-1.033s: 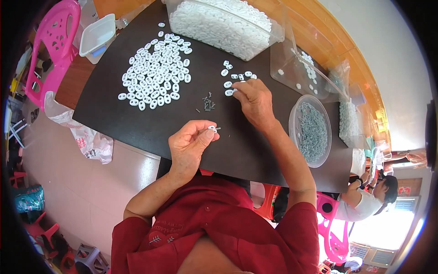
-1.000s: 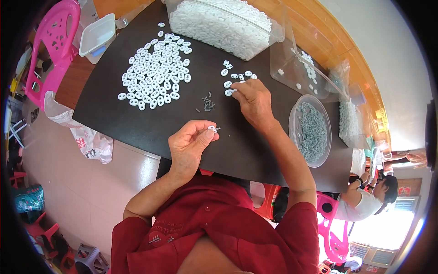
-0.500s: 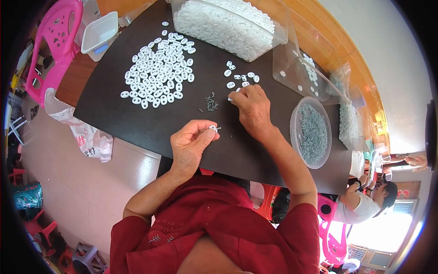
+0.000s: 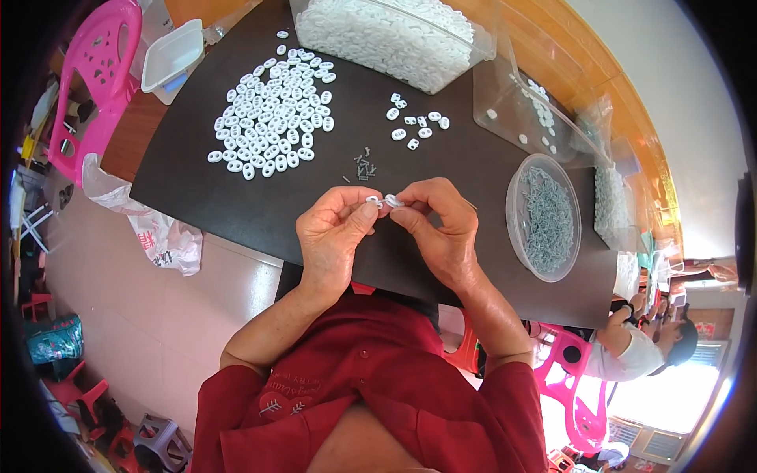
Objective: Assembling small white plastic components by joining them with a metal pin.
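Note:
Near the front of the dark table my left hand (image 4: 333,236) pinches a small white two-holed plastic piece (image 4: 373,201) with a screw in it. Close against it on the right, my right hand (image 4: 441,230) grips a white oval plastic piece (image 4: 392,201) between thumb and fingers. The two pieces meet or nearly meet at the screw; exact contact is too small to tell. Just beyond my hands lies a little heap of grey screws (image 4: 363,167). Farther back are several loose white pieces (image 4: 412,144), some oval, some squarish.
At the left spreads a big group of white oval pieces (image 4: 272,118). A clear bin (image 4: 430,83) full of white parts stands at the back. On the right sits a round tub (image 4: 514,236) of screws, beside a clear tray (image 4: 489,130). A person (image 4: 631,351) in white sits at far right.
My right hand has come back from the loose pieces toward my left hand, bringing a white oval piece. My left hand keeps its piece and has moved slightly up.

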Demonstrator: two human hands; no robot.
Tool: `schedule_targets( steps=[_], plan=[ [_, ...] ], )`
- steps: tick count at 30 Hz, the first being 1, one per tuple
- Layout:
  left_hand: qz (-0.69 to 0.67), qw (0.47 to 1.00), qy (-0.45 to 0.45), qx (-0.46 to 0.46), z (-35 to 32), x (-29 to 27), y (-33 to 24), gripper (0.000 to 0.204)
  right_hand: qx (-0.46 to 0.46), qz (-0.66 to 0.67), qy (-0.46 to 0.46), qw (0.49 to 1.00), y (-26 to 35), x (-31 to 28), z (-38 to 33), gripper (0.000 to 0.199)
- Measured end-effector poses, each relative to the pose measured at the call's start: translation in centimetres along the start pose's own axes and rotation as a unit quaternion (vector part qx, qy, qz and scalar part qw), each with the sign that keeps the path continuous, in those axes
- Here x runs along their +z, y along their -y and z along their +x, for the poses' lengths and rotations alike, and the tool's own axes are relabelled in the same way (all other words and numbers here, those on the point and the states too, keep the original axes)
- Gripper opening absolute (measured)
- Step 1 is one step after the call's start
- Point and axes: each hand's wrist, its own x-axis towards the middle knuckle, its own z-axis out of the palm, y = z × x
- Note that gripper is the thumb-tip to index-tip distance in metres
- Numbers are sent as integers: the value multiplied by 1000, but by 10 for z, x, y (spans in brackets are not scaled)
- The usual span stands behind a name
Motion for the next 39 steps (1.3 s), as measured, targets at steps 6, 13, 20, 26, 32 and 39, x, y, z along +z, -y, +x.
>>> schedule_targets(
  steps=[6, 13, 20, 26, 32, 39],
  plan=[
    [2, 1000, -11, -12, -3, 5, -1, 12, 31, 66, -26, 997, 2, 2, -8, 13],
    [-9, 1000, -7, -15, -5, 7, 1, 12, 100, 159, -18, 982, -1, 0, -11, 18],
    [1, 1000, -8, -24, -5, 10, 2, 13, 189, 304, -44, 933, -3, -4, -14, 16],
    [32, 999, 10, -32, -7, 9, 5, 14, 223, 326, -53, 917, -10, -8, -15, 17],
    [37, 999, 12, -24, -9, 12, 6, 16, 263, 357, -68, 894, -7, -7, -14, 16],
    [60, 998, 13, -29, -12, 13, 7, 16, 249, 355, -67, 898, -10, -7, -14, 16]
  ],
)
